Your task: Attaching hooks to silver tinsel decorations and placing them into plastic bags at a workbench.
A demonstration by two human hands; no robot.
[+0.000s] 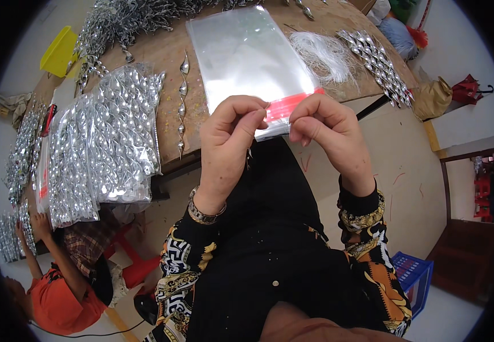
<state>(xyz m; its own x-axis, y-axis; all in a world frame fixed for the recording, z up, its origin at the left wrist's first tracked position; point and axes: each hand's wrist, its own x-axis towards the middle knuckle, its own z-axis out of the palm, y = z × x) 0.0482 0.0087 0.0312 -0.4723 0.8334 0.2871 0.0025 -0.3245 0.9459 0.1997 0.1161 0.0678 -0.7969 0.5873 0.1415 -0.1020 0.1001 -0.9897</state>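
Bags of clear plastic (pixel 241 48) may slide off worktable (pixel 338 16): film looks slippery, lower end lies at table edge, bump from wrist could push. Left hand (pixel 229 134) and right hand (pixel 338 134) pinched narrow, just apart, red strip (pixel 286 105) of bags showing between; whether something thin is held, cannot tell. Bags look flat, glossy, stacked, bright with glare.

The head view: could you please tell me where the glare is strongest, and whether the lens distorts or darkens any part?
In the head view, white glare is strongest on the clear plastic bags, with smaller glints on the bagged silver twists; the head view's black border is round, and the table bows along its right edge there.
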